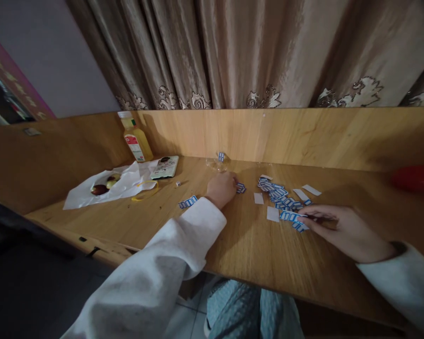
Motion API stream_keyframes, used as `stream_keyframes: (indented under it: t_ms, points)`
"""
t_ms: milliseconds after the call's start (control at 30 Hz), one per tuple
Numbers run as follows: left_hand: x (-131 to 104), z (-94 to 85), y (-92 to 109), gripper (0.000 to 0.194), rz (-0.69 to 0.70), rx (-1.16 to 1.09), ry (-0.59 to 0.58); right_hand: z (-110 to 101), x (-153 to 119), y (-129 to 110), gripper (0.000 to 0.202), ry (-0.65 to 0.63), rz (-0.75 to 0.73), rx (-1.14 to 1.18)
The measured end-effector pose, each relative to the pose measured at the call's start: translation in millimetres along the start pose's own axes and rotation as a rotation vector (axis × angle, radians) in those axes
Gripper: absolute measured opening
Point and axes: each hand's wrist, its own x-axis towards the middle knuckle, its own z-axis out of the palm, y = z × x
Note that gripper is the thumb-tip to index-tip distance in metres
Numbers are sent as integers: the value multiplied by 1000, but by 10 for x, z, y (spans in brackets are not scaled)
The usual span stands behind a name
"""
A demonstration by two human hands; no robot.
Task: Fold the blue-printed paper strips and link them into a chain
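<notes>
Nearest, two knees in patterned blue-green cloth (233, 308) sit below the near edge of the bench (254, 254). Of the two hands, the right hand (349, 228) pinches a blue-and-white strip (290, 216) between thumb and fingers, at the near end of a loose pile of blue-and-white pieces (273, 190). Plain white slips (273, 214) lie around that pile. Farther left, another blue-bordered strip (188, 202) lies just beside the left sleeve (192, 230). The left hand (222, 189) is lowered to the bench, just left of a small blue-and-white cluster (240, 188); its fingertips are hidden, so I cannot tell whether it grasps anything. On the left, a white sheet (79, 195) bears dark and pale round items (99, 189), with a flat patterned item (165, 167) at its right end. Beyond the left hand, a small blue-and-white piece (221, 156) stands near the back panel (286, 136). A bottle of yellow liquid (137, 143) stands far left; patterned curtains (233, 56) hang behind.
</notes>
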Motion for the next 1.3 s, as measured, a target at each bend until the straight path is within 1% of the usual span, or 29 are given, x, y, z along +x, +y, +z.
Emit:
stream_keyframes:
  t_ms: [67,133,233,267,333,400,433,533,600,700,767,867,1000,1033,1067,1167,1200,1267,1300]
  points:
    - [6,-15,-5,16,13,-30,-1,-5,-2,10,28,-6,-14,1]
    - [16,-30,-6,13,28,-69,24,-8,-3,21,28,-20,-25,9]
    - [23,-58,23,7,75,-159,73,-10,0,21,28,-32,-30,24]
    - [18,-67,45,5,93,-231,61,-10,3,12,27,-30,-32,25]
    - [-14,-78,112,4,121,-474,-30,-12,10,-18,26,-30,-35,25]
    - [-78,-71,206,8,143,-752,-158,-12,18,-58,25,-27,-36,41]
    - [-120,-59,259,9,154,-849,-200,-11,23,-78,24,-16,-33,61]
    - [-256,13,424,11,168,-1151,-282,-1,42,-123,23,40,8,181]
    - [-333,77,518,19,171,-1282,-309,5,54,-136,24,91,57,273]
    - [-409,162,608,17,148,-1296,-367,1,67,-139,25,142,106,366]
    - [-432,200,634,14,146,-1293,-378,-11,71,-140,26,126,124,417]
    - [-446,226,641,12,215,-1229,-301,-30,68,-151,27,89,154,478]
    - [-450,244,625,11,329,-990,-129,-37,57,-174,29,60,163,511]
    - [-447,254,619,13,347,-951,-112,-36,55,-179,29,55,160,519]
    - [-443,267,611,14,366,-932,-122,-34,52,-183,28,53,158,528]
    - [-421,316,586,14,424,-933,-236,-27,46,-193,25,71,162,541]
    - [-412,330,578,14,441,-927,-248,-26,43,-195,25,75,157,532]
    - [-399,346,564,13,452,-891,-206,-25,38,-200,26,51,130,490]
    - [-395,347,561,17,454,-861,-176,-26,35,-203,26,24,114,459]
